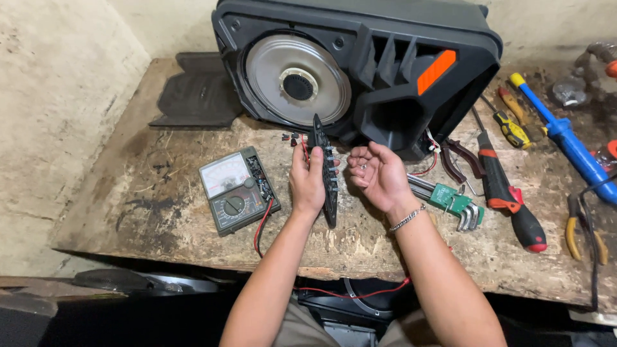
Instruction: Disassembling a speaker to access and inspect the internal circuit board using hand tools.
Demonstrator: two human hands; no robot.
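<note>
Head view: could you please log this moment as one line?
left hand: holds black panel upright | right hand: open, palm up, empty | multimeter: on bench, left of the hands

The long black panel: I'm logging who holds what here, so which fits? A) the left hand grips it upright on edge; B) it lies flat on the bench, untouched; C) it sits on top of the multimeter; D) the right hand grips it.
A: the left hand wraps around the long black panel, which stands on edge, while the right hand is beside it, palm up and open.
</note>
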